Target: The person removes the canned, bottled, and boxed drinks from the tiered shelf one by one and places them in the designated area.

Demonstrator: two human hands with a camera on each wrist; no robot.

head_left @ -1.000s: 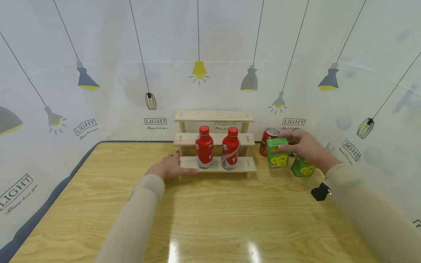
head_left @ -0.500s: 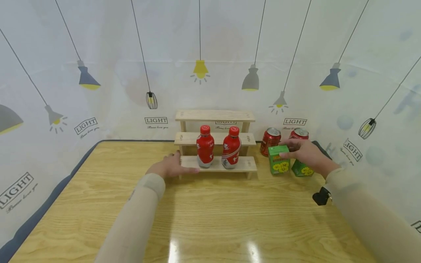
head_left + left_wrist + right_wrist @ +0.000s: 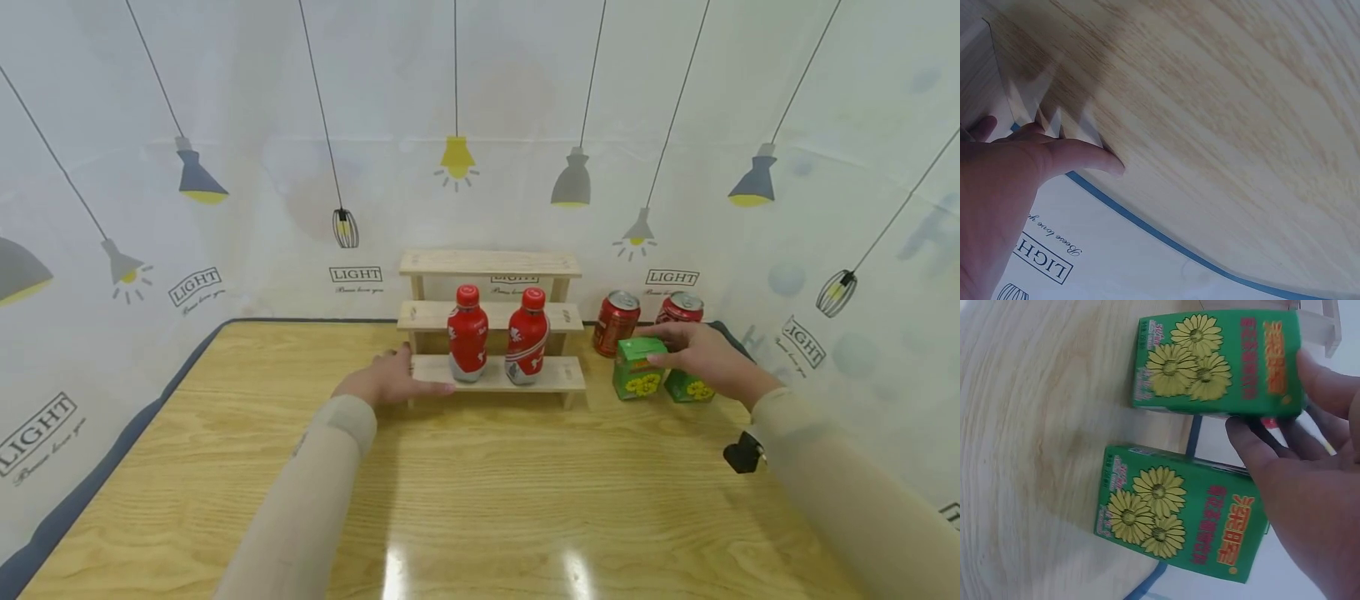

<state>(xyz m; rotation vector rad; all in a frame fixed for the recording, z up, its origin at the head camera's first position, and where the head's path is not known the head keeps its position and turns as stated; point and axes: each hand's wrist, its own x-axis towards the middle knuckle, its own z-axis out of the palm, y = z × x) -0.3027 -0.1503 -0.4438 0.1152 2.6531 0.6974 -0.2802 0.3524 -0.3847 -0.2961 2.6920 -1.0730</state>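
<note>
My right hand (image 3: 693,354) grips the upper end of a green drink carton (image 3: 637,379) with yellow flowers on it. In the right wrist view, thumb and fingers hold this carton (image 3: 1210,362) by its top edges. A second matching carton (image 3: 1175,515) stands close beside it, partly hidden by the hand in the head view. My left hand (image 3: 386,379) holds the left end of a three-step wooden shelf (image 3: 487,265), thumb along the lowest step's front and fingers behind. Two red bottles (image 3: 468,346) stand on that lowest step.
Two red cans, the left one (image 3: 617,325) and the right one (image 3: 681,308), stand behind the cartons. All of it sits on a wood-grain table (image 3: 480,483), against a white backdrop (image 3: 262,167) printed with hanging lamps. A black object (image 3: 742,452) hangs at the right wrist.
My right hand has lowered its carton and brought it slightly right, beside the other carton. The right can has come into sight. The left hand stays on the shelf.
</note>
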